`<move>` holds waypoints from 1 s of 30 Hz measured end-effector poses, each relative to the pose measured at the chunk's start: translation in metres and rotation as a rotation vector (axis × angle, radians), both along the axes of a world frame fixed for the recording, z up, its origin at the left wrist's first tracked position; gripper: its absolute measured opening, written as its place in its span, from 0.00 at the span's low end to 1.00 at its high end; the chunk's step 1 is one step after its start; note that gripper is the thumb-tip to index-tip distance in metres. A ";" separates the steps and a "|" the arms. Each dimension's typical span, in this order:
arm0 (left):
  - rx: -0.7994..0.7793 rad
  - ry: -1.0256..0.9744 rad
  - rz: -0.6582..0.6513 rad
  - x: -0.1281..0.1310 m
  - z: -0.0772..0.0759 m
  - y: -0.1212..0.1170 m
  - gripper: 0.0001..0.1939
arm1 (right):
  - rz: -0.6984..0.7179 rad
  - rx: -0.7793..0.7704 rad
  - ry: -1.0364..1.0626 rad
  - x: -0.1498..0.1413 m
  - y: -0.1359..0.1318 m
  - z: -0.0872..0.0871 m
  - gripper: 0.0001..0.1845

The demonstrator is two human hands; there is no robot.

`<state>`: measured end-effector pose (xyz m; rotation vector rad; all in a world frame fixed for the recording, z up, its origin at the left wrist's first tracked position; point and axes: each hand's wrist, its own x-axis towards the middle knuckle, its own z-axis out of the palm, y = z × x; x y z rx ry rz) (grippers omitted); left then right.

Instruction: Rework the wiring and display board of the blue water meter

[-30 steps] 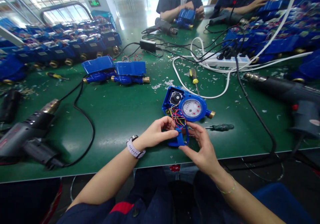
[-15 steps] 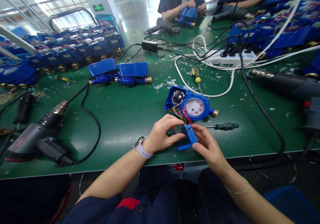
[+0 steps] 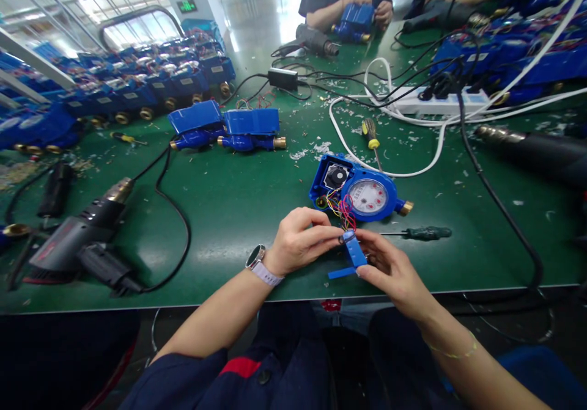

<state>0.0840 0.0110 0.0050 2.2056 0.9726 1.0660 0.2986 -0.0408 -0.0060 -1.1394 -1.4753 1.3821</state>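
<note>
A blue water meter (image 3: 368,197) with a round dial lies on the bench, its square box open over a dark round part. Red, yellow and black wires (image 3: 345,211) run from the box towards me to a narrow blue plastic piece (image 3: 354,250). My right hand (image 3: 397,270) grips that piece, thumb low and fingers behind it. My left hand (image 3: 305,242) is closed in a pinch at the piece's upper end, beside a small dark band; what lies between its fingertips is too small to tell. A green-handled screwdriver (image 3: 426,233) lies just right of my right hand.
Two blue meters (image 3: 251,130) stand farther back, and rows of them (image 3: 151,92) fill the left. A heat gun (image 3: 82,233) lies at left, another (image 3: 527,147) at right. A yellow-black screwdriver (image 3: 369,134), a power strip (image 3: 440,99) and cables lie beyond. Co-workers sit opposite.
My left thumb and fingers, apart before, have come together at the upper end of the blue piece. My right hand keeps its hold. The whole view has shifted slightly.
</note>
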 end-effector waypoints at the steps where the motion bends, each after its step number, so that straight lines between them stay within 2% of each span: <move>1: -0.004 0.019 0.003 -0.001 0.001 0.000 0.09 | -0.004 0.006 -0.014 0.001 0.000 0.001 0.30; 6: -0.057 -0.005 0.013 0.003 0.001 0.001 0.09 | -0.041 0.079 -0.075 0.003 0.002 0.002 0.29; 15: -0.474 -0.022 -0.092 0.014 0.000 -0.001 0.22 | 0.003 0.071 0.003 0.002 0.003 -0.009 0.28; 18: -0.609 -0.136 -0.169 0.015 -0.001 0.000 0.25 | -0.012 0.138 -0.058 0.002 0.001 -0.010 0.27; 23: -0.939 -0.386 -0.421 0.014 -0.005 0.002 0.34 | -0.077 0.355 -0.316 0.001 -0.002 -0.002 0.26; 26: -1.055 -0.474 -0.440 0.014 -0.007 0.003 0.37 | -0.059 0.416 -0.355 0.004 -0.002 0.000 0.26; 30: -1.113 -0.531 -0.436 0.017 -0.008 0.004 0.36 | -0.086 0.457 -0.353 0.012 -0.003 -0.003 0.23</move>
